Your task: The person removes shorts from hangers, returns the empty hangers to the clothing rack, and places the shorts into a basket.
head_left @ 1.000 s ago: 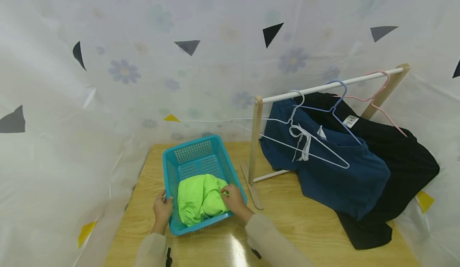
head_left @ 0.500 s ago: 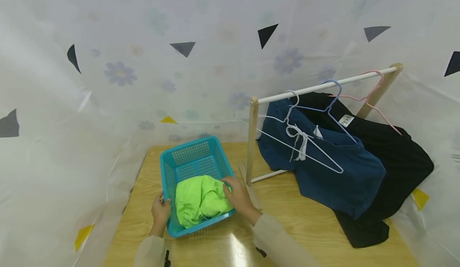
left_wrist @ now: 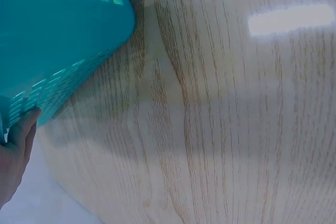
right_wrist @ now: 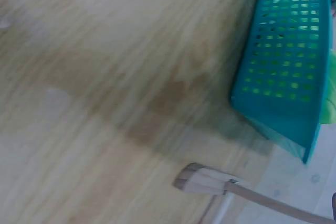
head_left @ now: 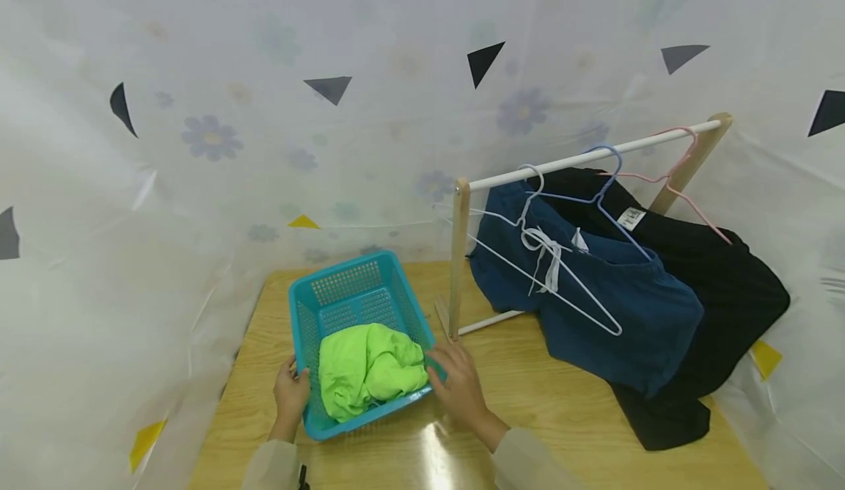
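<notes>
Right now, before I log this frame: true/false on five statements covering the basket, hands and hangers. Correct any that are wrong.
1. The bright green cloth lies inside the turquoise plastic basket. True.
2. The right hand grips the black cloth garment. False: it is at the basket's right rim.
3. The left hand is at the basket's left rim. True.
4. The thin white hanger carries the bright green cloth. False: it hangs bare.
5. The rack with wooden posts stands left of the basket, in the head view. False: it stands right of it.
</notes>
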The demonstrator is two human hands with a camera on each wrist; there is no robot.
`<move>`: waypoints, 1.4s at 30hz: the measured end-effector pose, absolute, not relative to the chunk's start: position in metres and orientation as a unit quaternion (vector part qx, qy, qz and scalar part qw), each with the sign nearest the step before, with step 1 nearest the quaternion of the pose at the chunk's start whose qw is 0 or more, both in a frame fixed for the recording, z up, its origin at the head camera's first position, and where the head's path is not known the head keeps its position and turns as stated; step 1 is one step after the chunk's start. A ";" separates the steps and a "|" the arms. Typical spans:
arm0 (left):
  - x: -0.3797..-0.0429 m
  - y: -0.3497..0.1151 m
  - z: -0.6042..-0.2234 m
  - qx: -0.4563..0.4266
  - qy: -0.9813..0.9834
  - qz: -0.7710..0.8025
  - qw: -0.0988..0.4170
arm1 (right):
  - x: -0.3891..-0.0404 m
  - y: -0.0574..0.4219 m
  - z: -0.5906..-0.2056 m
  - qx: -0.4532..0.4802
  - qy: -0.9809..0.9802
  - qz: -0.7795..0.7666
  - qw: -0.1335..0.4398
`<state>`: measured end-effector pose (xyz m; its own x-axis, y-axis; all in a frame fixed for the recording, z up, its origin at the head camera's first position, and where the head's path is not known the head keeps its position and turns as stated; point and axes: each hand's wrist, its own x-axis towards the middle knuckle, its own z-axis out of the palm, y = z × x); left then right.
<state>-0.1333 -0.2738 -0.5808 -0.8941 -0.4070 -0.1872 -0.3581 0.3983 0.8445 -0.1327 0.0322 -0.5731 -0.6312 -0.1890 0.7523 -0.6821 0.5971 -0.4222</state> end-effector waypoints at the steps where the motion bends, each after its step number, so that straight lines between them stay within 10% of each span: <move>1: -0.134 -0.273 -0.581 0.228 -0.836 -0.498 0.025 | -0.130 0.036 -0.578 0.263 -0.831 0.355 0.339; 24: -0.133 -0.268 -0.581 0.213 -0.847 -0.487 0.011 | -0.083 0.122 -0.584 0.159 -0.885 0.333 0.286; 42: -0.156 -0.231 -0.553 0.110 -0.896 -0.389 0.183 | -0.062 0.194 -0.568 0.076 -0.870 0.324 0.363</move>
